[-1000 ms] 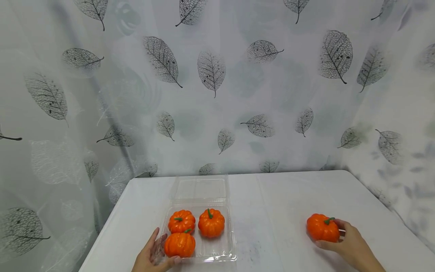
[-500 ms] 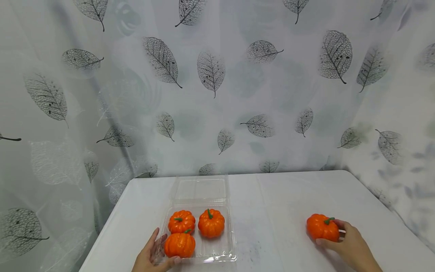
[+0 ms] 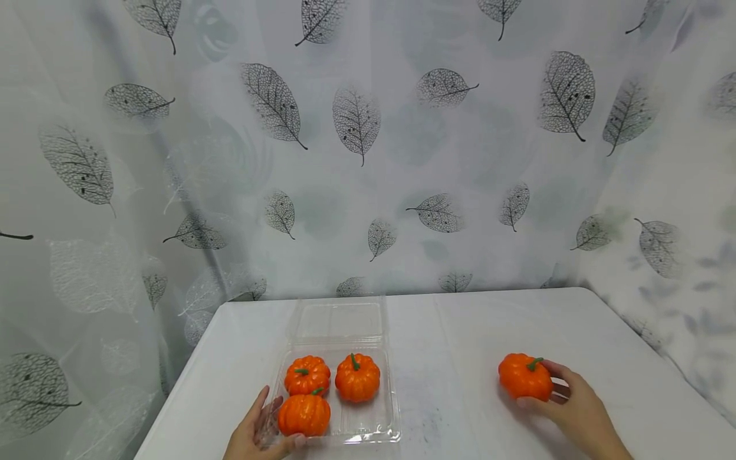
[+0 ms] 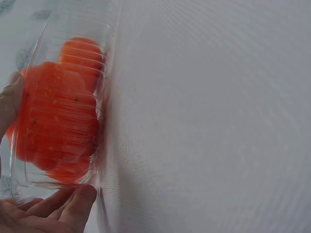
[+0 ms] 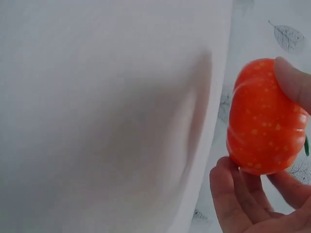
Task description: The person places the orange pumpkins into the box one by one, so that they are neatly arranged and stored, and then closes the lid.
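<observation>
A small orange toy pumpkin [image 3: 524, 378] with a green stem is held in my right hand [image 3: 575, 409], thumb on one side and fingers on the other. In the right wrist view the pumpkin [image 5: 265, 119] hangs above the table, its shadow below. My left hand [image 3: 255, 434] grips the near left corner of a clear plastic clamshell box [image 3: 376, 421]. Inside the box are three similar pumpkins: one at back left [image 3: 307, 375], one at back right [image 3: 358, 378] and one at front left [image 3: 305, 415]. Through the box wall, the left wrist view shows pumpkins [image 4: 58, 111] blurred.
The box's clear lid [image 3: 340, 319] lies folded open behind it. Everything stands on a white table [image 3: 448, 383]. A curtain [image 3: 402, 160] printed with leaves hangs behind the table and along its sides.
My right hand has lifted the pumpkin off the table and moved it a little left, in the last half second. The left hand and the box have stayed put.
</observation>
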Available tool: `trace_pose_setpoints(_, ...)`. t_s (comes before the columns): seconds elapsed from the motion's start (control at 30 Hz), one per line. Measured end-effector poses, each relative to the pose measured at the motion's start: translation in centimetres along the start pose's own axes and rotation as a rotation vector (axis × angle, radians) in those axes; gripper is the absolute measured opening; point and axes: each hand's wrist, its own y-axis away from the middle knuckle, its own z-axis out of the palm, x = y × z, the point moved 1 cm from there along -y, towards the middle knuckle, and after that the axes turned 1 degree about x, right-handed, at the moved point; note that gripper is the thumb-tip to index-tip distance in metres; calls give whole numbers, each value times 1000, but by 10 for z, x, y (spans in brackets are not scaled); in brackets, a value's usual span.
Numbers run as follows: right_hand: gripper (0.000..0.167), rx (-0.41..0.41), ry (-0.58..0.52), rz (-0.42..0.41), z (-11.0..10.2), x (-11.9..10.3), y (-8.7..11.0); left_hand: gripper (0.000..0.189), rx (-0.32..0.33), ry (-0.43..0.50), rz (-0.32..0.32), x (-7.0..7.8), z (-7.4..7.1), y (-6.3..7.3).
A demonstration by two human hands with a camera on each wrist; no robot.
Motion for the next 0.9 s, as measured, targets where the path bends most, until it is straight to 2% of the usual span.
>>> trace_pose_setpoints(0.23, 94, -24, -94, -63, 13, -22, 7, 116, 1, -3, 6, 0, 0, 0)
trace_pose_setpoints(0.53, 91, -90, -259, -107, 34, -50, 11, 119, 4, -9, -6, -2, 1, -1)
trace_pose_setpoints(0.9, 81, -213, -460, -95, 59, -89, 17, 122, -12, -24, -26, -2, 1, -2)
